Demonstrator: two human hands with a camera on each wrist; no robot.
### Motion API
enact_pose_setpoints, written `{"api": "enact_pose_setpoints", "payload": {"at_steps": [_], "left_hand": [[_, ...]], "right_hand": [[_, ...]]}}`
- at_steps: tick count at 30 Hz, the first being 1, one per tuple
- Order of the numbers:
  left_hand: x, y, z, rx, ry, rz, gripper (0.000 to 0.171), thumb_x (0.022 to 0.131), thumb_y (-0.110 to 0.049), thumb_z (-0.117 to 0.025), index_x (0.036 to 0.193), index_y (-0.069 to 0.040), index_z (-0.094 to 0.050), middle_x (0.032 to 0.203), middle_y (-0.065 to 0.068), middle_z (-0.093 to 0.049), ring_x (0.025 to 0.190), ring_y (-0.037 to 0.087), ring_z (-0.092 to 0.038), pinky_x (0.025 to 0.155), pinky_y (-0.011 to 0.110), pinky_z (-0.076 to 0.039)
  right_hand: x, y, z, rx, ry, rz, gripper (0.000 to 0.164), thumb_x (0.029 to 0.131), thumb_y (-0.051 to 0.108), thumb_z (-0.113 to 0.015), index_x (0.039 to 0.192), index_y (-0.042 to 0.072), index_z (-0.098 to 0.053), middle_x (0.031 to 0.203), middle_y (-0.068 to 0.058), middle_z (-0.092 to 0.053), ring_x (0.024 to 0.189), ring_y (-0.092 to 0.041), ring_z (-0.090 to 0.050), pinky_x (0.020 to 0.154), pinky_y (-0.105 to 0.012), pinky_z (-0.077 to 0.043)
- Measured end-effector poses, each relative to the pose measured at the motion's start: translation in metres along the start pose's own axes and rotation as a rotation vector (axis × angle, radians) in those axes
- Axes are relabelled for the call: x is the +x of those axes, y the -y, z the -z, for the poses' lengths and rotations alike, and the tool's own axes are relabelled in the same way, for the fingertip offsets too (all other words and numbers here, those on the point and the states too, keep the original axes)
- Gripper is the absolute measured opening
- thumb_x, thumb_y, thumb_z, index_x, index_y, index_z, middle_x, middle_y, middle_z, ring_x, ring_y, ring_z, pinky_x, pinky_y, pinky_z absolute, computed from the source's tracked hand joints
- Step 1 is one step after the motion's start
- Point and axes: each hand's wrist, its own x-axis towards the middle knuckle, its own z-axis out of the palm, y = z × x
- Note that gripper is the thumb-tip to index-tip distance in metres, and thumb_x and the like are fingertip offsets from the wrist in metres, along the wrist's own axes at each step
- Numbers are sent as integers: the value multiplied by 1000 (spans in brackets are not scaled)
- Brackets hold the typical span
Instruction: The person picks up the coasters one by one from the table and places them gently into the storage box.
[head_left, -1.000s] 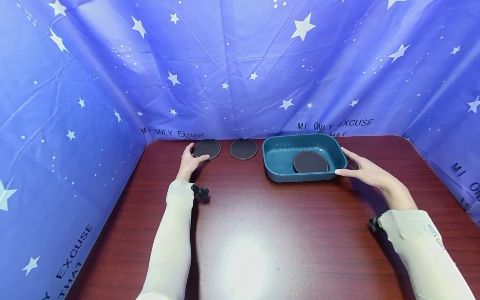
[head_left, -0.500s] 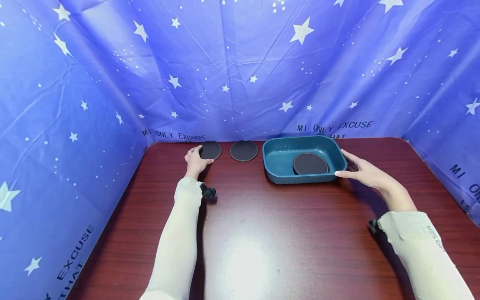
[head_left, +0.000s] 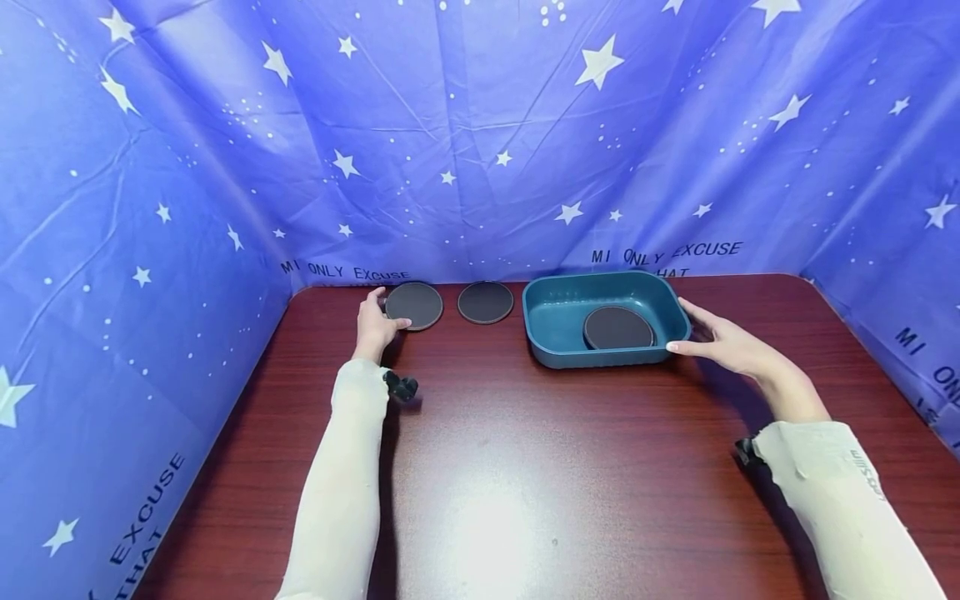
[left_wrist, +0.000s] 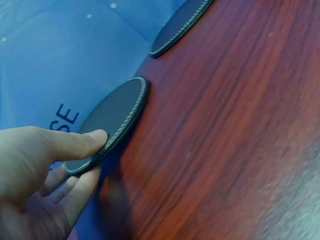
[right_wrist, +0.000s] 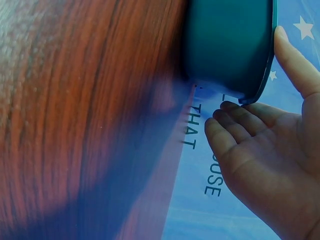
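My left hand (head_left: 375,325) pinches a round black coaster (head_left: 415,306) with pale stitching round its edge. In the left wrist view the thumb (left_wrist: 100,137) presses its top and fingers lie underneath; the coaster (left_wrist: 117,107) is tilted and lifted off the table. A second black coaster (head_left: 485,302) lies flat just to its right. My right hand (head_left: 731,342) rests at the right end of a teal rectangular basin (head_left: 600,358). Its thumb (right_wrist: 290,47) touches the basin's rim; the other fingers are extended and loose beside it. Inside the basin is another dark round coaster (head_left: 618,327), possibly a stack.
The reddish-brown wooden table (head_left: 480,450) has a bright glare patch near its front. A blue curtain (head_left: 465,125) with white stars and lettering hangs along the back and both sides. A small black device (head_left: 401,386) sits at the left cuff, another (head_left: 745,452) at the right.
My left hand first shifted right over the left coaster, then drew back left, now pinching it with the coaster raised and tilted. The right hand and basin have stayed in place.
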Motion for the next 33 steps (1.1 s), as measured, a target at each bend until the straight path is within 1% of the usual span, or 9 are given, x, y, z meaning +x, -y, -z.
{"api": "enact_pose_setpoints", "payload": {"at_steps": [5, 9, 12, 14, 16, 21, 24, 27, 33], "left_hand": [[0, 1, 9, -59, 35, 35, 77, 82, -2, -77, 150, -6, -41, 143, 20, -56, 127, 34, -59, 112, 41, -45], [-4, 0, 13, -149, 47, 64, 71, 84, 1, -75, 148, -7, -45, 141, 20, -57, 125, 33, -61, 102, 36, -54], [-6, -1, 14, -265, 60, 91, 69, 84, 7, -71, 147, -7, -47, 140, 21, -56, 114, 30, -66, 86, 27, -61], [-6, -1, 14, -340, 67, 106, 68, 85, 11, -69, 147, -7, -48, 139, 21, -54, 103, 26, -67, 75, 18, -61], [-7, -1, 14, -393, 74, 118, 69, 85, 14, -67, 147, -8, -48, 137, 20, -52, 94, 19, -66, 68, 14, -59], [-9, -1, 15, -447, 91, 125, 69, 86, 14, -65, 148, -9, -47, 135, 17, -50, 90, 14, -64, 70, 14, -59], [-10, -2, 16, -467, 104, 112, 68, 87, 13, -64, 149, -8, -45, 136, 19, -50, 87, 11, -62, 69, 14, -59], [-11, -5, 16, -499, 119, 95, 67, 88, 13, -63, 150, -7, -44, 138, 21, -51, 82, 5, -60, 68, 13, -58], [-14, -12, 17, -574, 153, 72, 67, 89, 14, -60, 151, -6, -41, 141, 23, -49, 78, -1, -60, 68, 13, -58]], "right_hand": [[0, 1, 0, 12, 4, -3, 90, 97, 20, -65, 161, 9, -2, 164, -28, -15, 146, -51, -21, 86, 7, -29], [-1, 1, -1, 21, 3, 0, 90, 97, 19, -65, 161, 8, -2, 163, -29, -16, 146, -51, -22, 87, 6, -30], [-1, 1, -1, 19, 2, 2, 90, 97, 19, -65, 161, 7, -3, 163, -29, -17, 146, -52, -23, 87, 7, -30], [-1, 1, -1, 17, 1, 4, 89, 97, 19, -65, 160, 7, -3, 163, -29, -16, 145, -52, -23, 87, 7, -29], [-1, 1, 0, 14, 0, 4, 90, 97, 19, -65, 160, 7, -3, 163, -29, -16, 145, -52, -23, 87, 7, -29], [-1, 1, -1, 10, -5, 6, 89, 97, 20, -65, 160, 6, -4, 162, -30, -18, 145, -52, -24, 87, 7, -29], [-1, 1, -1, 9, -7, 7, 89, 97, 20, -65, 160, 5, -4, 162, -31, -19, 145, -52, -24, 87, 7, -29], [-1, 1, -1, 9, -6, 7, 89, 97, 20, -65, 160, 6, -4, 162, -30, -18, 145, -52, -24, 87, 7, -29], [-1, 1, 0, 7, -4, -2, 90, 97, 21, -65, 161, 7, -4, 162, -29, -18, 146, -52, -23, 86, 8, -28]]}}
